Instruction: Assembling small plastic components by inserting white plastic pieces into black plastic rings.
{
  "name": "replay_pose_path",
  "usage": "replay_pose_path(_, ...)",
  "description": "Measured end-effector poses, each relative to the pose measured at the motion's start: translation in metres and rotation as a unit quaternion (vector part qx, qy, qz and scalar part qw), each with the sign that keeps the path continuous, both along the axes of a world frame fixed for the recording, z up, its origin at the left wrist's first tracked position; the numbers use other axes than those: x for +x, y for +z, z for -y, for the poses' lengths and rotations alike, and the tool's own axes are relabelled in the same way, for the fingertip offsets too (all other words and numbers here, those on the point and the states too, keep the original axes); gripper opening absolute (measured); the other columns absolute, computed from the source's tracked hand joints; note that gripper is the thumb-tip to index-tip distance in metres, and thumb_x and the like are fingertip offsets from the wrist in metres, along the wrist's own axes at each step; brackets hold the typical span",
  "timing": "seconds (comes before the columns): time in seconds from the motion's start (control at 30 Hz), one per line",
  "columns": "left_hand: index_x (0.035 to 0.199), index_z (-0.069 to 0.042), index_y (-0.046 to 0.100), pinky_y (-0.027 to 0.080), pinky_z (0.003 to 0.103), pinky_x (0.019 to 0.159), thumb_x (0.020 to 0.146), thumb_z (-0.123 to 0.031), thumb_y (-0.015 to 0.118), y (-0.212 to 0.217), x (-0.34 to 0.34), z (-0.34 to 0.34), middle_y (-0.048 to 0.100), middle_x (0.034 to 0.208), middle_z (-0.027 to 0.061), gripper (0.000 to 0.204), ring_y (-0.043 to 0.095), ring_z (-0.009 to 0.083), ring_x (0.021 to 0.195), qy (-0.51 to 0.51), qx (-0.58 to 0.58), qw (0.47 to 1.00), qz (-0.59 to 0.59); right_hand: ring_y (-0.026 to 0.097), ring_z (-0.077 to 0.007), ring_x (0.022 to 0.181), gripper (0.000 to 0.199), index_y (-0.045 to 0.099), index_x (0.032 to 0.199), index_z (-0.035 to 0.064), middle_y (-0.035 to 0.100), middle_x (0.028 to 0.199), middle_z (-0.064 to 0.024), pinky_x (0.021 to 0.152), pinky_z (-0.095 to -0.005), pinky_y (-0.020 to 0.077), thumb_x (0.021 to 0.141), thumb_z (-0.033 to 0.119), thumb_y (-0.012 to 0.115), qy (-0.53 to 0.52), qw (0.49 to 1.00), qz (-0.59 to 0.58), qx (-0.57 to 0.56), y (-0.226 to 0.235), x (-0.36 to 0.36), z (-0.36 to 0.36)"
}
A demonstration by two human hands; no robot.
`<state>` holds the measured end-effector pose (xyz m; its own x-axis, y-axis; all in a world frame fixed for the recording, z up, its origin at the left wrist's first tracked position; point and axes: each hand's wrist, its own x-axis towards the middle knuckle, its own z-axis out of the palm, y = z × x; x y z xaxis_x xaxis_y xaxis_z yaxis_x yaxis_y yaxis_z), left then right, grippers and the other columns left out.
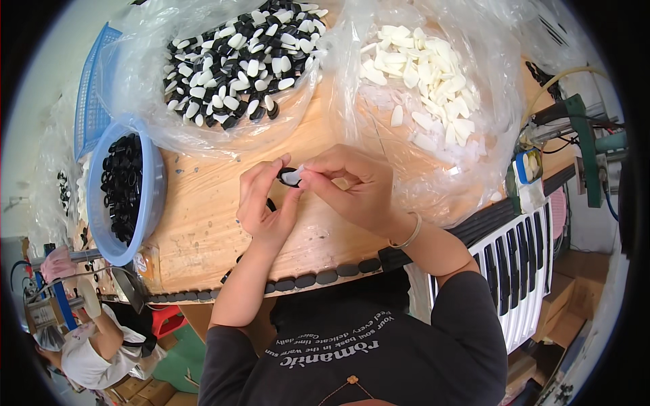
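pinching a black piece (281, 179) (white one (292, 178) inside) between both hands (263, 203) (359, 186).

I had a pale wall (84, 27) at the upper left of my feed and a whitish wall (597, 230) far over on the right. The wooden tabletop (196, 203) spread across the middle, light brown, with small dark marks and a soft glare toward its near edge. Down to the left I made out a green floor (179, 362), a red stool (167, 321) only partly in view, and cardboard boxes (150, 392) near the bottom rim. More cartons (582, 277) stood at the lower right. The light looked bright to me.
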<state>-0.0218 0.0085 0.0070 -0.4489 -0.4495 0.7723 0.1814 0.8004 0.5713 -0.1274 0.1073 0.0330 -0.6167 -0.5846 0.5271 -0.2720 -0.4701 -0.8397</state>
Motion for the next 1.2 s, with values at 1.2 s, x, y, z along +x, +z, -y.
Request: replay_pose_path(1.2, 0.116, 0.005, 0.055, 0.050, 0.037, 0.087, 0.078, 0.009, 0.063, -0.005, 0.008, 0.002, 0.058, 0.110, 0.0214, 0.039, 0.062, 0.0313, 0.100, -0.028, -0.008, 1.000, 0.001, 0.055, -0.0202, 0.077, 0.019, 0.072, 0.086, 0.0096, 0.061, 0.091, -0.0069, 0.064, -0.0287, 0.0445, 0.068, 0.007, 0.077, -0.121, 0.935, -0.332, 0.017, 0.002, 0.000, -0.002)
